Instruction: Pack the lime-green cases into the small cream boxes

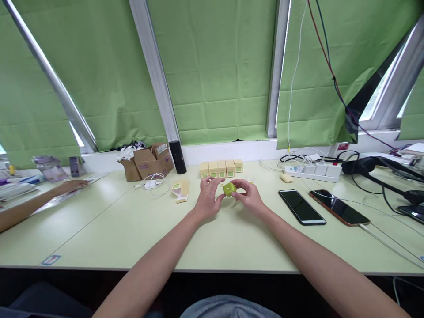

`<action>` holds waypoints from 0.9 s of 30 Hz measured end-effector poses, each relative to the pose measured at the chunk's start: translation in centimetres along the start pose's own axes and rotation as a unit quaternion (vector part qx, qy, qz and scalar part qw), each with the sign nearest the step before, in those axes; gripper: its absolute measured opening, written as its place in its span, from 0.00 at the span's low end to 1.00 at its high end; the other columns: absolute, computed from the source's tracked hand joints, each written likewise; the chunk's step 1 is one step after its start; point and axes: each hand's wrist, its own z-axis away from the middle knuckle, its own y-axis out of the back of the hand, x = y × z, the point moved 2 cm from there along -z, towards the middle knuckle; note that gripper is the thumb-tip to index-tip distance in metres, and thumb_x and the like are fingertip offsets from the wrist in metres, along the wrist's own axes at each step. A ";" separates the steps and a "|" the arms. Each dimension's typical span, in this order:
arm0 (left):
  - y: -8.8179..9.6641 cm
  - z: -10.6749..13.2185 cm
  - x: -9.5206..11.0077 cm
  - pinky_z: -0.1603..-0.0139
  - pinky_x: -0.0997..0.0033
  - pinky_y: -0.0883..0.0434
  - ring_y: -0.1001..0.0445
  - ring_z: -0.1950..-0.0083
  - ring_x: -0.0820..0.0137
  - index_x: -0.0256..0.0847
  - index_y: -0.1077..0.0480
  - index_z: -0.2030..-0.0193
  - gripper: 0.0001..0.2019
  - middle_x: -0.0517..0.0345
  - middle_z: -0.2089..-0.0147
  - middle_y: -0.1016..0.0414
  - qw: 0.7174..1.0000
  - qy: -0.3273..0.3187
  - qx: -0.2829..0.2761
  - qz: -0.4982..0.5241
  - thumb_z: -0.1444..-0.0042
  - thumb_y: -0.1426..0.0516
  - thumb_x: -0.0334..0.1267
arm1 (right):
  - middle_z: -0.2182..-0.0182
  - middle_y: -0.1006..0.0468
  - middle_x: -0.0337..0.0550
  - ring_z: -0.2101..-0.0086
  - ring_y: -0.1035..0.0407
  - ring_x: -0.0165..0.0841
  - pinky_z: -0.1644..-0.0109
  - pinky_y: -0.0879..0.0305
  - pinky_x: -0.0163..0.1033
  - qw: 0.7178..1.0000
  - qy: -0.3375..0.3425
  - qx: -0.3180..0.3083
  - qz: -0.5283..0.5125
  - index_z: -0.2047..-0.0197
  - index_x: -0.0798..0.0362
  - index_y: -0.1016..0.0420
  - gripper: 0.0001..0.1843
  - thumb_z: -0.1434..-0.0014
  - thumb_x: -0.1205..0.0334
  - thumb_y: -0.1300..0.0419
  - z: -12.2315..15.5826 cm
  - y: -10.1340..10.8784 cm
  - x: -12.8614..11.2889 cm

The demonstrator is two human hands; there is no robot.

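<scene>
A small, rounded, glossy yellow-green case point(229, 189), which looks like an earbud case, is held just above the table in front of me. My right hand point(247, 194) pinches it between thumb and fingers from the right. Just left of it, my left hand point(208, 196) has its fingers apart and curved, with the thumb tip at the case's left edge; whether the thumb touches it I cannot tell. Behind my hands stands a row of several small cream boxes point(221, 168). To the left lies an opened cream carton point(180, 191) with a raised flap.
At the back left are a cardboard box point(150, 161), a black cylinder point(178, 157) and a white coiled cable point(153, 183). On the right lie two phones point(302, 206), a cream case point(286, 178), a power strip point(313, 172) and headphones point(380, 170). Another person's hand point(71, 186) rests far left.
</scene>
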 end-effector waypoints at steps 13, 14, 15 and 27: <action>-0.2 -0.5 -0.6 0.31 0.46 0.35 0.35 0.34 0.55 0.50 0.28 0.41 0.21 0.50 0.40 0.27 0.994 0.072 0.053 0.067 0.40 0.36 0.33 | 0.47 0.18 0.50 0.50 0.25 0.42 0.48 0.26 0.51 0.988 0.065 0.014 0.139 0.44 0.49 0.25 0.17 0.35 0.56 0.39 0.0 -0.1 0.6; -0.2 -0.6 -1.2 0.32 0.47 0.34 0.33 0.35 0.56 0.50 0.27 0.41 0.21 0.51 0.41 0.26 0.988 0.104 0.069 0.086 0.41 0.35 0.34 | 0.47 0.19 0.50 0.47 0.27 0.43 0.45 0.28 0.54 0.975 0.083 0.010 0.205 0.45 0.48 0.24 0.15 0.34 0.60 0.40 0.0 -0.1 0.6; -0.2 -0.6 -1.9 0.34 0.49 0.33 0.32 0.36 0.56 0.50 0.27 0.42 0.21 0.52 0.42 0.25 0.981 0.139 0.087 0.104 0.43 0.34 0.34 | 0.46 0.19 0.50 0.45 0.29 0.45 0.41 0.30 0.56 0.956 0.101 -0.004 0.277 0.46 0.49 0.23 0.15 0.35 0.64 0.41 0.0 -0.2 0.5; -0.5 -0.8 -5.9 0.48 0.62 0.31 0.22 0.38 0.55 0.44 0.28 0.44 0.27 0.46 0.40 0.20 0.912 0.269 0.105 0.292 0.51 0.31 0.44 | 0.34 0.26 0.53 0.27 0.50 0.49 0.25 0.58 0.57 0.758 0.088 -0.203 0.613 0.38 0.56 0.23 0.27 0.38 0.75 0.47 -3.9 -3.3 1.5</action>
